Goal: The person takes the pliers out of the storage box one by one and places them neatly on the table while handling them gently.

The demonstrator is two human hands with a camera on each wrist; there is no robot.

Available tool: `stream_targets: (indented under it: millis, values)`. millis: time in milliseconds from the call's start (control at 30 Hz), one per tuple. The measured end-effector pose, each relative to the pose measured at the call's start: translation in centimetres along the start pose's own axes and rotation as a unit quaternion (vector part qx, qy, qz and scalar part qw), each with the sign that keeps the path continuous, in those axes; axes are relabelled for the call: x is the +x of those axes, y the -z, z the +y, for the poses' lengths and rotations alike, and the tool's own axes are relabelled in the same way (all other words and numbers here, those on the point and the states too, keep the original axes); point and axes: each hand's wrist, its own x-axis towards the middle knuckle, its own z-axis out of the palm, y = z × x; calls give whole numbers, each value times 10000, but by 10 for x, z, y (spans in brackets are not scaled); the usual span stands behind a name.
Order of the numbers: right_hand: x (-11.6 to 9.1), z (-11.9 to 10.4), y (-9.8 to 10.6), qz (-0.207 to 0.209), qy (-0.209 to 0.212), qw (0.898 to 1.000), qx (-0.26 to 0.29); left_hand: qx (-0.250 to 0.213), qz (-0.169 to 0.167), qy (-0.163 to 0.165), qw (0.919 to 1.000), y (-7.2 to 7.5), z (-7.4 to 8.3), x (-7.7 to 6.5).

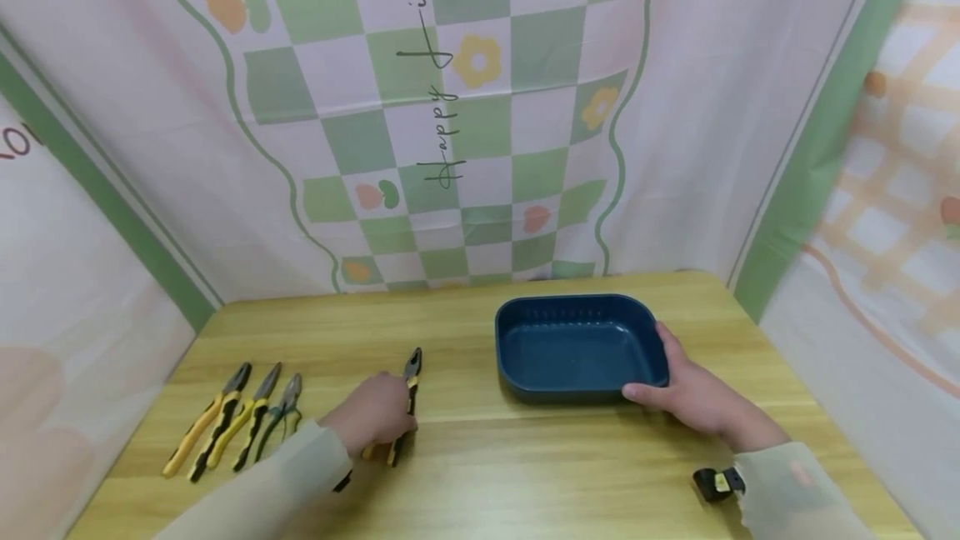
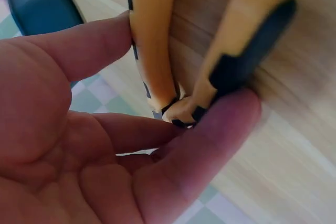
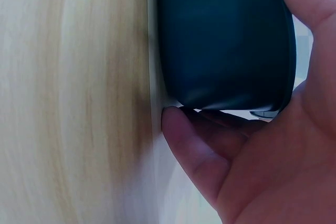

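Note:
My left hand (image 1: 375, 411) grips a pair of combination pliers (image 1: 413, 365) with yellow-and-black handles, left of the table's middle. Their metal jaws point away from me. Close up in the left wrist view, thumb and fingers are around the yellow handles (image 2: 152, 35), which stand spread apart. My right hand (image 1: 693, 390) holds the right end of a dark blue rectangular basin (image 1: 570, 396), thumb at the near corner. In the right wrist view, fingers curl against the basin's outer wall (image 3: 226, 40), low near the tabletop. Nothing shows inside the basin.
Three more pliers lie side by side at the left: a yellow-and-black pair (image 1: 217, 423), a long-nosed pair (image 1: 258, 411) and a smaller green-handled pair (image 1: 281, 415). The wooden table (image 1: 510, 473) backs onto a checkered curtain (image 1: 480, 123), with curtains at both sides.

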Motion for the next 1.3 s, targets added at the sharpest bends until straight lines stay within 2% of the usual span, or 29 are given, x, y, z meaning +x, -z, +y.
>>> stream_targets:
  millis: [200, 500, 700, 833, 1033, 1200, 1300]
  values:
    - [-1, 0, -1, 51, 18, 10000, -79, 12, -10, 286, 9996, -2, -8, -12]
    - [0, 1, -1, 53, 30, 10000, -70, 128, -97, 502, 9986, -1, -22, -34]
    - [0, 2, -2, 158, 112, 9997, -140, 150, -117, 1011, 9947, 1, -33, -46]
    - [0, 2, -2, 135, 98, 9998, -126, 240, -126, 1190, 9925, 1, -38, -53]
    - [0, 1, -1, 90, 64, 9999, -84, 538, -301, 1402, 9882, 4, -40, -61]
    - [0, 0, -1, 65, 55, 10000, -28, 678, -262, 1508, 9859, 5, -41, -63]
    - [-1, -1, 0, 7, 51, 10000, 35, 643, -414, 1568, 9847, 4, -42, -64]
